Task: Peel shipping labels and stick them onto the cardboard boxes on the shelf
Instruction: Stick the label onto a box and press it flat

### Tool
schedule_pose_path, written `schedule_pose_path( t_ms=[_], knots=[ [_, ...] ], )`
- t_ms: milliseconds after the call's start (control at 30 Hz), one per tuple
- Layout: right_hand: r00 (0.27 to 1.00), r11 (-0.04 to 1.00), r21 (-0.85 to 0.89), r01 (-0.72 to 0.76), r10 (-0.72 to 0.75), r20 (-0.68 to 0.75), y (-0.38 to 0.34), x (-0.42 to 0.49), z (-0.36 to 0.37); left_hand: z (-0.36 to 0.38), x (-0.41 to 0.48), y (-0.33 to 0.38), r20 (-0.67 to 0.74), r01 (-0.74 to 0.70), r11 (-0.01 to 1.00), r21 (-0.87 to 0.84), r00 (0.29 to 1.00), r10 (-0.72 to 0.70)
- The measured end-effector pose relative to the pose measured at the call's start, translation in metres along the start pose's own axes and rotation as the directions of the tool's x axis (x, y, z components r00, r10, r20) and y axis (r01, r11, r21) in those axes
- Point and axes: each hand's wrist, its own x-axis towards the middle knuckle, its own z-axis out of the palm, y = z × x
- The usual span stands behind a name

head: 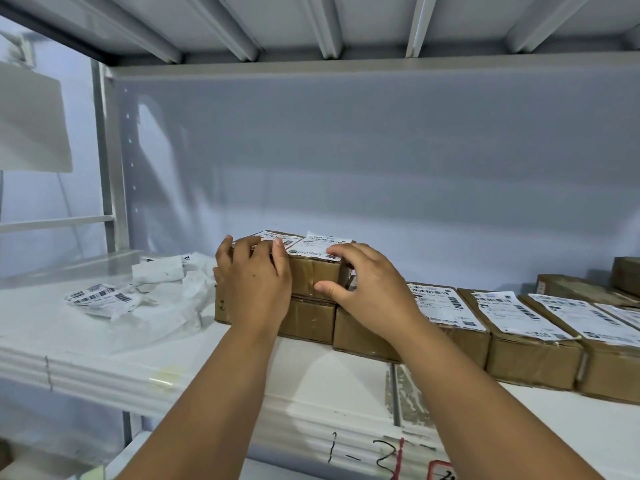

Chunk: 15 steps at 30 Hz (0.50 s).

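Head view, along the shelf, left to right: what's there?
loose labels → backing paper scraps → left hand → right hand, both holding the top box → row of labelled boxes

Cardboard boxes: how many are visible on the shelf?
7: top box held by left hand and right hand; lower box beneath; three labelled boxes rightward; two rear boxes far right. Hands may hide more.
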Motion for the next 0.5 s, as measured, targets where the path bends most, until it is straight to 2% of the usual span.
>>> schedule_pose_path(
  t_ms=[67,133,233,300,367,433,500],
  knots=[
    [1.0,1.0,-0.031,0.001,-0.001,0.002,0.001,0.0,0.001,-0.004,-0.003,0.006,0.009,0.024,1.0,-0.004,1.0,-0.024],
    [1.0,0.998,-0.06,0.004,-0.003,0.007,0.001,0.0,0.001,-0.006,-0.003,0.009,-0.015,-0.009,1.0,0.005,1.0,0.01],
    [1.0,0.998,-0.067,-0.006,0.004,-0.029,-0.001,0.0,0.0,-0.007,-0.004,0.011,-0.124,-0.194,0.981,-0.03,0.974,0.189],
    [0.991,0.998,-0.068,-0.007,-0.002,-0.13,-0.006,-0.001,-0.003,-0.009,-0.006,0.017,-0.2,-0.403,0.914,-0.057,0.901,0.385],
    [0.972,0.998,-0.064,-0.013,-0.003,-0.237,-0.011,-0.003,-0.011,-0.011,-0.01,0.028,-0.23,-0.589,0.807,-0.04,0.792,0.566],
    [0.968,0.996,-0.087,-0.016,-0.006,-0.252,-0.01,-0.01,-0.022,-0.015,-0.013,0.042,-0.204,-0.668,0.744,0.004,0.728,0.655],
    [0.982,0.99,-0.14,-0.019,-0.007,-0.189,-0.004,-0.017,-0.033,-0.017,-0.017,0.058,-0.131,-0.672,0.74,0.027,0.732,0.669]
  ],
)
